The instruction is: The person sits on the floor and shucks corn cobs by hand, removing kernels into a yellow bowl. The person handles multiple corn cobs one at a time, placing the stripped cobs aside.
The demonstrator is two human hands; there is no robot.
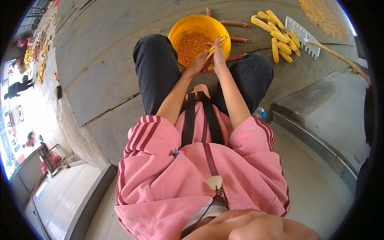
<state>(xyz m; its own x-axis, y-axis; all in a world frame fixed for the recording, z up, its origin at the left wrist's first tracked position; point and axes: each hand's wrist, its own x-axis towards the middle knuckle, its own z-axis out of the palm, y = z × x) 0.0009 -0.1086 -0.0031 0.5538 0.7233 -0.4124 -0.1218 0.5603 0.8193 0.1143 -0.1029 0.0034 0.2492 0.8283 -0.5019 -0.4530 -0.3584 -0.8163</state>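
Between my knees stands a yellow plastic bucket [223, 30], with loose orange corn kernels [190, 45] covering its bottom. Over its near right rim I hold a partly shelled corn cob [211, 54], tilted up to the right. Yellow kernels remain along its upper side and tip, while reddish bare cob shows lower down. My left hand [198, 63] grips the lower part of the cob. My right hand [219, 56] is wrapped along its right side near the upper end; some of its fingers are hidden behind the cob.
Bare red cobs [234, 23] lie beside the bucket. Farther right are a pile of unshelled corn ears [280, 37], a white rake head [301, 36] with a wooden handle [342, 58], and spread kernels [324, 18]. A plastic bottle [259, 112] sits by my right knee, near a raised concrete step [315, 141].
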